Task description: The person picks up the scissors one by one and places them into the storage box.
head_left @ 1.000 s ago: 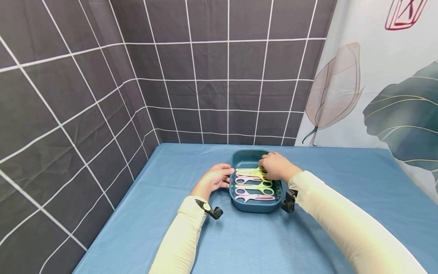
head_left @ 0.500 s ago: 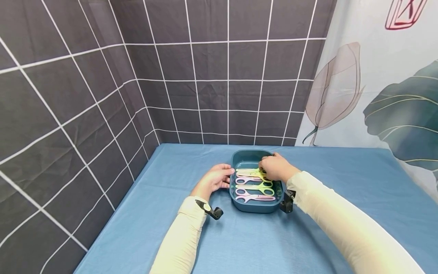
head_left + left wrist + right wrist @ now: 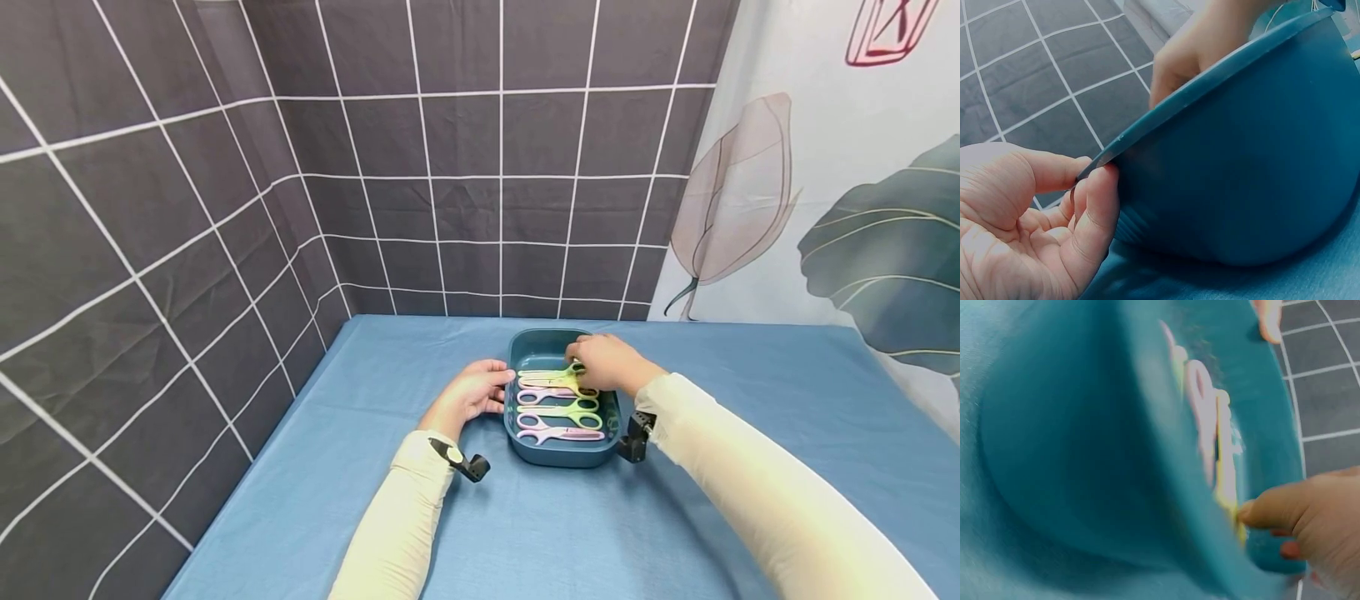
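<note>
A teal oblong basin [image 3: 562, 457] stands on the blue cloth, holding several pairs of scissors in a row. My left hand [image 3: 474, 390] pinches its left rim between thumb and forefinger, plain in the left wrist view [image 3: 1041, 219]. My right hand [image 3: 609, 365] reaches over the right rim, at the handles of the farthest scissors, green ones [image 3: 547, 373] and yellow ones [image 3: 566, 385]. In the right wrist view its thumb [image 3: 1272, 509] touches a yellow handle; whether the other fingers pinch it is hidden. Nearer lie lilac scissors [image 3: 531, 397], green scissors [image 3: 585, 418] and pink-and-lilac scissors [image 3: 573, 433].
Blue cloth [image 3: 525, 533] covers the table around the basin. Dark gridded sheets [image 3: 457, 200] hang behind and to the left. A white sheet with leaf prints [image 3: 750, 275] hangs at the right. Each wrist carries a black camera mount [image 3: 472, 467].
My right hand has shifted slightly over the far scissors, and a green handle that its fingers covered now shows. The left hand keeps its grip on the rim; the basin stays in place.
</note>
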`<state>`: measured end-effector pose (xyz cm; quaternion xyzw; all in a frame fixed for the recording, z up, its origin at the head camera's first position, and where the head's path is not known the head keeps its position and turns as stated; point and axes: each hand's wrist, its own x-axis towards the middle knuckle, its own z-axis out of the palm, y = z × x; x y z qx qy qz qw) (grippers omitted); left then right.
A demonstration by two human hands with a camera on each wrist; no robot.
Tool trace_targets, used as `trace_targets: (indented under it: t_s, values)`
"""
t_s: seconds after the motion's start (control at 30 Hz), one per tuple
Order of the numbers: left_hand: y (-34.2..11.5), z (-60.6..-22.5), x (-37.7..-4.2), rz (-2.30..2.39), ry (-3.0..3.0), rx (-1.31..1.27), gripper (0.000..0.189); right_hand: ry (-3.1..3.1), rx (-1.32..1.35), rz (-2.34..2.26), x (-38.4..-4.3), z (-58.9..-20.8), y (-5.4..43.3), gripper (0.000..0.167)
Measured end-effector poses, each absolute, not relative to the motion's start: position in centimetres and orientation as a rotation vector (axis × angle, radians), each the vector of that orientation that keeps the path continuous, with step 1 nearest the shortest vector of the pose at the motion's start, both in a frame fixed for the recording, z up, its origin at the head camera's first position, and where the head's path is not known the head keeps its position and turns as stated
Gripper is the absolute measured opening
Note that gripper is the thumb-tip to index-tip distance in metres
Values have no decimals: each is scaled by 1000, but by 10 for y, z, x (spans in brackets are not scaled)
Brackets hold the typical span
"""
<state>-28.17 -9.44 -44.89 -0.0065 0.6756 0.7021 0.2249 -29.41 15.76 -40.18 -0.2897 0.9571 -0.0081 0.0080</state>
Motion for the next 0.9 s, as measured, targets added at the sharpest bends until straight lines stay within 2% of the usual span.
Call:
trace_targets:
  t_s: [0.17,0.37,0.5,0.7,0.9]
  values:
    - [-94,-450,-282,1934,1866,-24,26,3148,-803,-209,-293,-390,171,34]
    - [-94,-450,-281,1931,1872,-25,27,3216,-403,-411,-291,-383,197,36]
    - [-95,-452,-281,1938,1871,-22,28,3066,-194,-425,-286,-388,218,26]
    - [-95,-452,-282,1941,1872,-19,21,2784,-11,-420,-277,-405,236,35]
    - [-94,-451,-282,1937,1874,-26,16,2707,71,-485,-270,-408,232,39]
